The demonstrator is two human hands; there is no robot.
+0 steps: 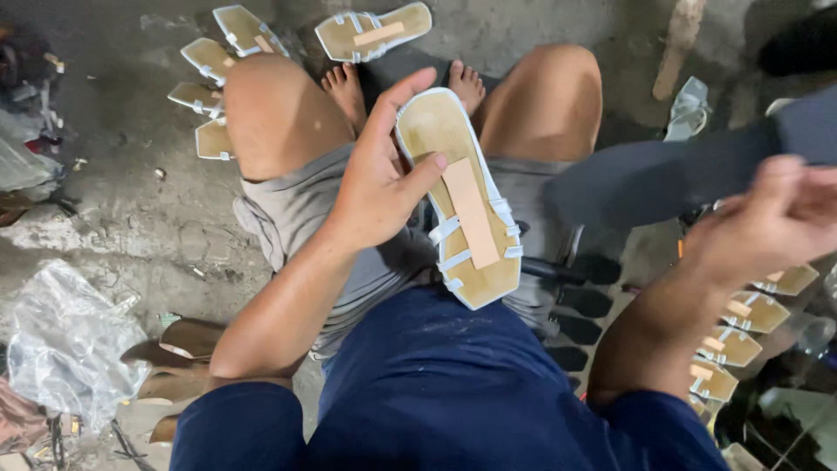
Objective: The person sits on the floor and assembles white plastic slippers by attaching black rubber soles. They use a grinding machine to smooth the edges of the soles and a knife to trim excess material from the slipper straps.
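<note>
One white-strapped sandal sole [458, 196] is grasped by the left hand [379, 187], long axis pointing away; the blurred right hand [772, 218], grip unclear, is farther off.

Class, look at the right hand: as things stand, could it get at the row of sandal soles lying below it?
Probably yes. The right hand hangs just above the row of sandal soles, with nothing between them; the left hand holds the other sandal sole.
</note>
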